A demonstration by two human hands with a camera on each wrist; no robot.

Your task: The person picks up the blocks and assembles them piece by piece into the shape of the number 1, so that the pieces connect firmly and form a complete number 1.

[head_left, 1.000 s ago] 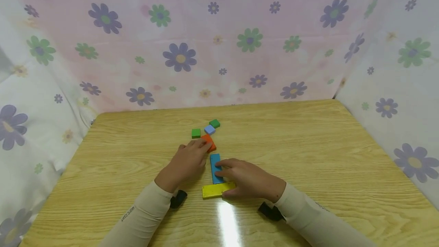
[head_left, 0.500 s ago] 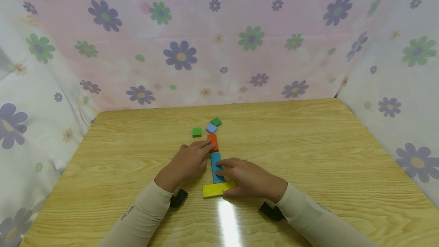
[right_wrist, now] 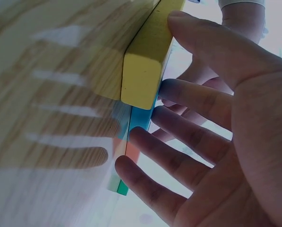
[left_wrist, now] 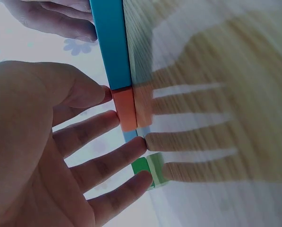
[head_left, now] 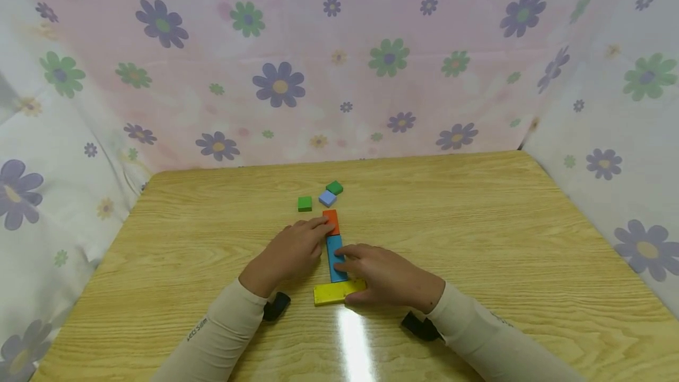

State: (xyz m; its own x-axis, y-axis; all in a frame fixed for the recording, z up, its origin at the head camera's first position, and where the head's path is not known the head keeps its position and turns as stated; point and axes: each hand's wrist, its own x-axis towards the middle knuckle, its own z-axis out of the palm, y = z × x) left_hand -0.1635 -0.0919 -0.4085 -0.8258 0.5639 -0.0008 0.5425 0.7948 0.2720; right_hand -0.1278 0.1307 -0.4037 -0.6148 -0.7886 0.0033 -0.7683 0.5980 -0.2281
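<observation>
Three flat blocks form a figure in the head view. The yellow block [head_left: 329, 295] lies crosswise nearest me, the blue block [head_left: 333, 246] runs away from it, and the orange-red block [head_left: 331, 214] meets the blue one's far end. My left hand [head_left: 292, 252] touches the orange-red block with thumb and index fingertips, its other fingers extended. Fingertips of my right hand [head_left: 392, 279] rest on the blue block, while its thumb touches the yellow block, partly covering its right end. Both hands' fingers look fairly straight in the wrist views.
Beyond the orange-red block lie a light blue square block [head_left: 327, 198], a dark green block [head_left: 335, 187] touching or close to it, and a bright green block [head_left: 305, 203] to the left. A flowered cloth [head_left: 339, 87] stands behind the wooden table [head_left: 477, 211].
My left hand has turned the orange-red block into line with the blue one and brought it back toward me against its far end. The right hand stays in place.
</observation>
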